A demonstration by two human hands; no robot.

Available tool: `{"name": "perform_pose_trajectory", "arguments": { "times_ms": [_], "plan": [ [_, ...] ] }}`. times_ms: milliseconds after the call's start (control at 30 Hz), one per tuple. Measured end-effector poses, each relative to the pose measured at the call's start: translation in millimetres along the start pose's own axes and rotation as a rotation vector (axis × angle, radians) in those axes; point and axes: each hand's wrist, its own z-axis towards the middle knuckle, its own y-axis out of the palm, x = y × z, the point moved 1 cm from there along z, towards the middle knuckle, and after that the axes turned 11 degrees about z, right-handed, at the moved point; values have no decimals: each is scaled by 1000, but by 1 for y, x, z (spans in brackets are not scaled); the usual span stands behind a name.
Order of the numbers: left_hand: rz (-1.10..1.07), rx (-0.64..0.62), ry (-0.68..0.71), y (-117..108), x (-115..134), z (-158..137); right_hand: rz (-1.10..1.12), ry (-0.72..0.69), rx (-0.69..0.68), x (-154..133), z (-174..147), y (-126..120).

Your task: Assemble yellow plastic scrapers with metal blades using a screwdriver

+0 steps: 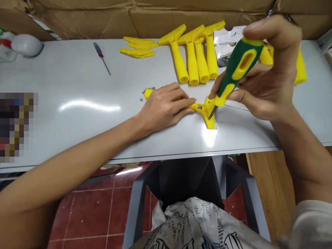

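My left hand [167, 105] is closed over the handle of a yellow plastic scraper [210, 121], pressing it flat on the white table. The scraper's wide head points right, and a thin blade edge shows along it. In my right hand [272, 76] is a green and yellow screwdriver [237, 71], held tilted with its tip on the scraper head near a screw hole. Small metal screws [143, 92] lie beside the handle's end, partly behind my left hand.
Several yellow scrapers [178, 58] lie in a row at the back, beside loose yellow head pieces [137, 52]. Printed packages [224, 53] sit behind my right hand. A small screwdriver [102, 58] and a white rounded object [27, 45] are to the left. Cardboard [160, 20] lines the back edge.
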Motion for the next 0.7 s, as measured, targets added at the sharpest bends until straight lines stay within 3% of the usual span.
{"name": "perform_pose_trajectory", "arguments": {
  "times_ms": [100, 167, 333, 433, 567, 700],
  "plan": [
    [4, -42, -53, 3, -4, 1, 4, -105, -44, 10, 0, -10],
    [13, -48, -65, 4, -6, 2, 8, -100, -48, 20, -3, -15],
    [23, 3, -31, 6, -7, 1, 14, 129, 100, 22, -9, -5],
    [45, 29, -14, 8, -7, 1, 51, 158, 160, 4, -6, 18],
    [74, -46, -69, 6, -6, 4, 65, 307, 218, -21, 1, 43],
    [95, -113, -119, -1, -7, 6, 81, 363, 257, -28, -9, 22]
  ]
}}
